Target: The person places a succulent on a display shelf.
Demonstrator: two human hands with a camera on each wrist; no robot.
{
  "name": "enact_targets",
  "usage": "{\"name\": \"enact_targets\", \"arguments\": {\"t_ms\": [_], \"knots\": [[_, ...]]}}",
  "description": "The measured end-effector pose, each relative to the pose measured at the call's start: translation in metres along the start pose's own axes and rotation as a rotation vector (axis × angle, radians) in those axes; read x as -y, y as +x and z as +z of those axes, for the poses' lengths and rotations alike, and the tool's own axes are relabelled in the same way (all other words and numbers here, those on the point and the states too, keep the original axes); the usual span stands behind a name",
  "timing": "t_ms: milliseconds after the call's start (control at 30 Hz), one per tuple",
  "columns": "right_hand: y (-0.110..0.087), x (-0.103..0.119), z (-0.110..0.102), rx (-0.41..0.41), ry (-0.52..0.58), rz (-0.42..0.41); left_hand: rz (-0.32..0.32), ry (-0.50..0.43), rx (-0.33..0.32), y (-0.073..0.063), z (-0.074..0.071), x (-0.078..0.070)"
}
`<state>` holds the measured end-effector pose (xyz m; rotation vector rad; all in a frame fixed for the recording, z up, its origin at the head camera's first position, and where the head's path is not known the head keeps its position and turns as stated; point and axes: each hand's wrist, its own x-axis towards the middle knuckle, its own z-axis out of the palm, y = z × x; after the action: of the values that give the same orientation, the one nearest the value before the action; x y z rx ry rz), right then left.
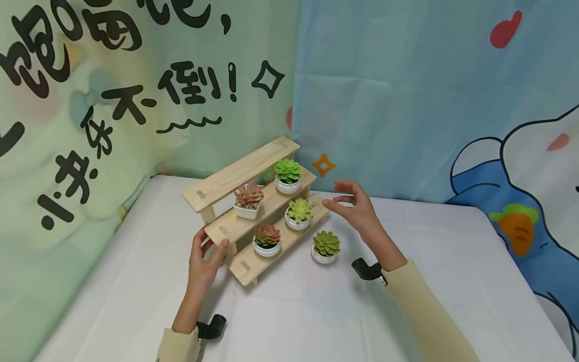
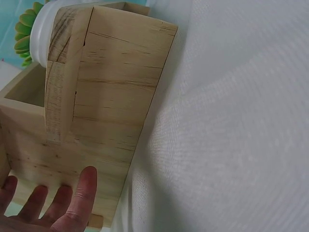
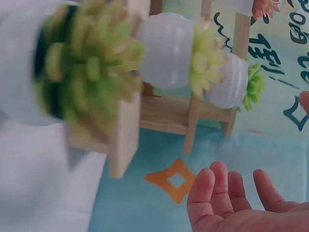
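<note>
A three-tier wooden plant shelf stands at an angle on the table. My left hand is at its left end, fingers spread against the side panel. Just off the shelf's right end, my right hand is raised with loosely bent fingers and nothing in them. The middle tier carries a pink succulent in a square white pot and a bright green succulent. On the lowest tier sit a reddish succulent and a yellow-green succulent, both in round white pots.
Another green succulent in a round white pot stands on the white tablecloth, in front of the shelf's right end. Printed cloth backdrops hang behind the table. Black camera mounts sit at both wrists.
</note>
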<state>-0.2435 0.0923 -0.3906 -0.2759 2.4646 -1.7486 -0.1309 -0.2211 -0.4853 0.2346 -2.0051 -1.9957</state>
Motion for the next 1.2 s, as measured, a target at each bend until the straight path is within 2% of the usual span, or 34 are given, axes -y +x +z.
{"name": "enact_targets", "arguments": {"t_ms": [233,500,667,833,1067,1200], "knots": [[-0.013,-0.018,-0.004,0.002,0.057,0.034,-0.019,-0.001,0.007,-0.002,-0.001,0.001],[-0.024,-0.034,0.005,-0.009,0.069,0.109,-0.011,0.018,-0.009,-0.002,-0.003,0.000],[-0.031,-0.044,0.008,0.006,0.026,0.188,-0.011,0.016,-0.007,-0.002,-0.002,0.000],[-0.038,-0.058,0.010,0.069,0.011,0.235,0.007,0.009,-0.012,-0.002,-0.001,-0.001],[-0.044,-0.072,0.018,0.153,-0.088,0.245,0.013,0.008,-0.017,-0.003,-0.001,-0.002],[-0.046,-0.076,0.023,0.138,-0.123,0.238,0.003,0.004,-0.008,-0.003,0.001,-0.001]]}}
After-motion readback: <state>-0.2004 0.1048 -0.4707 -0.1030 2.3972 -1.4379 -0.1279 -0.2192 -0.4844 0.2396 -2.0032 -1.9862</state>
